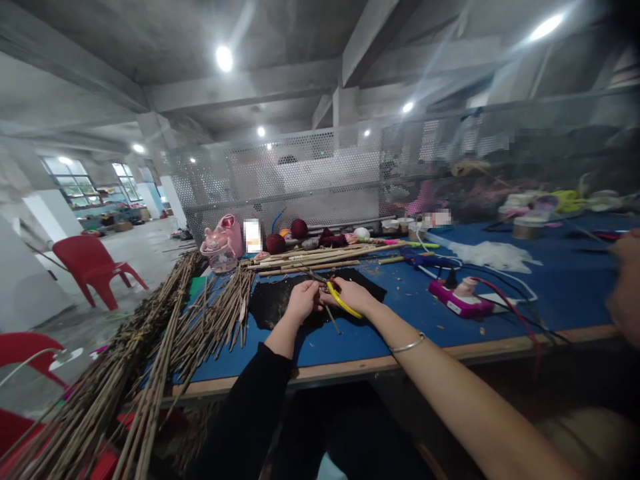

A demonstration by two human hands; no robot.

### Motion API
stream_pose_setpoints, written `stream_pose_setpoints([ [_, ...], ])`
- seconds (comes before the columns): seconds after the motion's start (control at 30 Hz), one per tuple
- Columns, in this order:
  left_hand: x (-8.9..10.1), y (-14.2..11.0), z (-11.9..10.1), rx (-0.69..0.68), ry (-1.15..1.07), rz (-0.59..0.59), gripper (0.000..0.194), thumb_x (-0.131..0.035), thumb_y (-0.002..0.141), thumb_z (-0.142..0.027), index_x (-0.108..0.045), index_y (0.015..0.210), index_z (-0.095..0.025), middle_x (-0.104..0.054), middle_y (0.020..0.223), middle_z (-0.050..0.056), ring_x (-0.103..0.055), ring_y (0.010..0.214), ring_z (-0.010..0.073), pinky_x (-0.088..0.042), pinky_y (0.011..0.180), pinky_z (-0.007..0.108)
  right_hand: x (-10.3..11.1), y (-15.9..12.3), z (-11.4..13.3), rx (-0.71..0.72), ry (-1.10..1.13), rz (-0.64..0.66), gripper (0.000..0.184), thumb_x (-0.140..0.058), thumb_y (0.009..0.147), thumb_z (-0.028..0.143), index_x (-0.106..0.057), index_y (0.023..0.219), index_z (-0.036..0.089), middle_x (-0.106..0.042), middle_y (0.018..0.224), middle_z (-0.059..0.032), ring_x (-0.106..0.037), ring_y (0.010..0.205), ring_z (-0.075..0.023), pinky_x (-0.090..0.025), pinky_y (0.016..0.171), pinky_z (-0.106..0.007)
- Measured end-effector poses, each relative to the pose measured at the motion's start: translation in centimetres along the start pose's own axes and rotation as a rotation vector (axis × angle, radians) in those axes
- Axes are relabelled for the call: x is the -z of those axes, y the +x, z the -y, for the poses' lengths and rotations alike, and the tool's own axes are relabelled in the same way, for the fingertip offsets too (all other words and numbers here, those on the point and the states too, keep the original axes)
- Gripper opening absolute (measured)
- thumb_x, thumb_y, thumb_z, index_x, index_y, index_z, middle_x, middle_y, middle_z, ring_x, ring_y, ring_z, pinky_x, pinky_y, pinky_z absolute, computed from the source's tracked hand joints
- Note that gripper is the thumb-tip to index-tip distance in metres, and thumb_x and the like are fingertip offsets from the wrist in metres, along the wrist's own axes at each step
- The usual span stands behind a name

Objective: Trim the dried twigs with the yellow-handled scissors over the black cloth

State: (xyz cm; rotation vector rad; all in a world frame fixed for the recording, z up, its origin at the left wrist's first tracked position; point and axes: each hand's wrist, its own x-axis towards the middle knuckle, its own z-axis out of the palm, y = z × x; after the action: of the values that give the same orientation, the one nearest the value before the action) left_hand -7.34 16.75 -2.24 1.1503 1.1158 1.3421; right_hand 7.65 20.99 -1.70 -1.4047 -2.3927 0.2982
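Note:
Over a black cloth [273,300] on the blue table, my two hands are close together. My right hand [355,297] is closed around shears with yellow handles [344,303], their dark blades pointing up and to the left. My left hand [303,300] is closed, its fingers pinching a thin twig [332,320] beside the shears. The twig's lower end slants down toward the table edge. My fingers partly hide the spot where twig and blades meet. Left of the cloth lies a spread of cut twigs [220,313].
A long bundle of sticks [150,320] hangs over the table's left corner. Behind the cloth lie pale rods [310,259], dark red yarn balls [299,229] and a pink cup [220,250]. To the right are a purple power strip [460,300] with cables and another person's hand [627,280].

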Motion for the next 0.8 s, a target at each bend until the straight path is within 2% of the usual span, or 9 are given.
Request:
stream_pose_setpoints([
  [0.23, -0.02, 0.36, 0.49, -0.039, 0.049, 0.028, 0.024, -0.050, 0.078, -0.033, -0.057, 0.084, -0.011, -0.050, 0.050, -0.003, -0.048, 0.041, 0.0059, -0.043, 0.039, 0.017, -0.52, 0.32, -0.27, 0.023, 0.038, -0.011, 0.054, -0.051, 0.068, 0.064, -0.051, 0.097, 0.018, -0.062, 0.091, -0.0090, -0.059, 0.082, -0.0215, -0.035, 0.061, -0.023],
  [0.43, 0.04, 0.75, 0.88, -0.042, 0.043, 0.043, 0.024, -0.049, 0.078, -0.034, -0.055, 0.083, -0.011, -0.051, 0.050, -0.002, -0.049, 0.041, 0.0066, -0.043, 0.038, 0.018, -0.16, 0.13, -0.02, 0.027, 0.008, -0.011, 0.056, -0.046, 0.070, 0.066, -0.051, 0.098, 0.018, -0.063, 0.090, -0.0095, -0.058, 0.081, -0.0210, -0.034, 0.059, -0.023],
  [0.63, -0.01, 0.45, 0.54, -0.033, 0.042, 0.021, 0.021, -0.049, 0.079, -0.031, -0.055, 0.081, -0.011, -0.052, 0.050, -0.002, -0.049, 0.041, 0.0065, -0.041, 0.037, 0.016, 0.27, 0.02, 0.20, -0.024, -0.038, 0.002, 0.054, -0.044, 0.067, 0.070, -0.056, 0.085, 0.021, -0.064, 0.082, -0.0068, -0.058, 0.075, -0.0199, -0.031, 0.054, -0.023],
  [0.8, -0.21, 0.10, 0.10, -0.020, 0.045, -0.001, 0.021, -0.049, 0.079, -0.031, -0.055, 0.080, -0.011, -0.051, 0.047, -0.003, -0.048, 0.040, 0.0060, -0.040, 0.037, 0.015, 0.33, 0.07, 0.43, -0.043, -0.002, 0.026, 0.054, -0.044, 0.067, 0.070, -0.058, 0.082, 0.020, -0.064, 0.080, -0.0065, -0.059, 0.070, -0.0180, -0.032, 0.054, -0.022],
])
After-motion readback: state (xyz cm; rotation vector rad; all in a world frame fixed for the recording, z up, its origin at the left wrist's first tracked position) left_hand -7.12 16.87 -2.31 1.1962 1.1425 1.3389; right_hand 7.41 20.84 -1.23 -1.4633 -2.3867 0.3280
